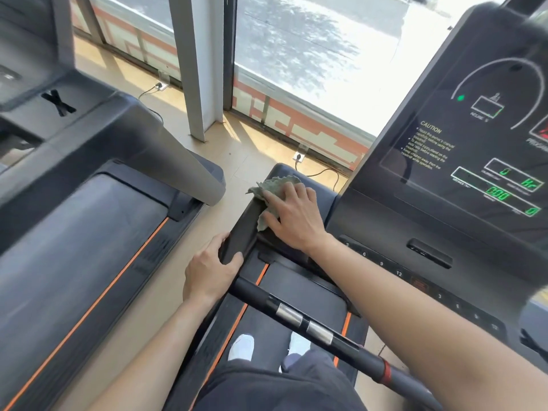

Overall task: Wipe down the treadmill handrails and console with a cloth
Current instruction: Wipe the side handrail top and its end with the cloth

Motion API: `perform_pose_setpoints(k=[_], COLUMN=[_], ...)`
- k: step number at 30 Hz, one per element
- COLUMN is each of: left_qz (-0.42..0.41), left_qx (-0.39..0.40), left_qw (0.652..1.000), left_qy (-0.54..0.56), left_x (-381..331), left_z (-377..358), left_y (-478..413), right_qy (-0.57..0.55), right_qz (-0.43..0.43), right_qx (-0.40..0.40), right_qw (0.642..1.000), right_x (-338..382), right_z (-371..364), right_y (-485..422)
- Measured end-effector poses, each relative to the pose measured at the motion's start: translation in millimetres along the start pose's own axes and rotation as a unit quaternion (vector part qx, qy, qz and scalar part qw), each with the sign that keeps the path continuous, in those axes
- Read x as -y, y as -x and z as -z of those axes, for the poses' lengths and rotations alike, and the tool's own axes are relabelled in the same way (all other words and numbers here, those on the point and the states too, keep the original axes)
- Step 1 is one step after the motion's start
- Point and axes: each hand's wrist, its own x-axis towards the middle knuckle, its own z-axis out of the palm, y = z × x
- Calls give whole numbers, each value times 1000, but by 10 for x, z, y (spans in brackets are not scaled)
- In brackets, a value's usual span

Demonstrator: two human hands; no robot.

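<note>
A crumpled grey-green cloth [274, 185] lies on the upper end of the treadmill's black left handrail [241, 232]. My right hand [292, 216] presses down on the cloth with fingers spread flat. My left hand [212, 269] grips the lower end of the same handrail, thumb on top and fingers curled round its outer side. The black console [462, 149] rises at the right, its display lit with green digits. A crossbar [299, 317] with silver pulse sensors runs diagonally below my arms.
A second treadmill [89, 221] stands at the left, with a strip of tan floor [189, 262] between the machines. Power cords and floor sockets [298, 157] lie by the window ahead. My legs and white shoes [241, 347] stand on the belt.
</note>
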Motion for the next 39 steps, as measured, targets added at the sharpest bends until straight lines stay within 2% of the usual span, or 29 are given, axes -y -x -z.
perform_pose_setpoints(k=[2, 6, 10, 14, 17, 22, 27, 30, 34, 39], left_qz=[2, 1, 2, 3, 4, 8, 16, 16, 21, 13], left_qx=[-1, 0, 1, 5, 6, 7, 13, 14, 19, 30], left_qw=[1000, 1000, 1000, 1000, 1000, 1000, 999, 999, 998, 998], left_qy=[-1, -1, -1, 1, 2, 12, 30, 36, 50, 57], left_x=[-4, -2, -2, 3, 10, 7, 3, -2, 23, 44], left_z=[0, 7, 13, 8, 0, 11, 15, 20, 24, 53], left_y=[2, 8, 5, 12, 2, -5, -12, 0, -3, -3], right_qy=[-17, -42, -51, 0, 33, 9, -56, -62, -96, -177], right_qz=[5, 10, -10, -69, -59, -12, 11, 14, 32, 28], right_qx=[38, 163, 175, 192, 201, 157, 4, -45, -51, 8], right_qw=[999, 986, 983, 979, 977, 987, 998, 997, 994, 984], right_x=[-52, -138, -298, -661, -778, -701, -331, -67, 100, 308], right_z=[-11, -218, -237, -214, -142, -153, -315, -365, -358, -315], right_y=[-87, -154, -187, -143, 55, 680, 1124, 1229, 1113, 764])
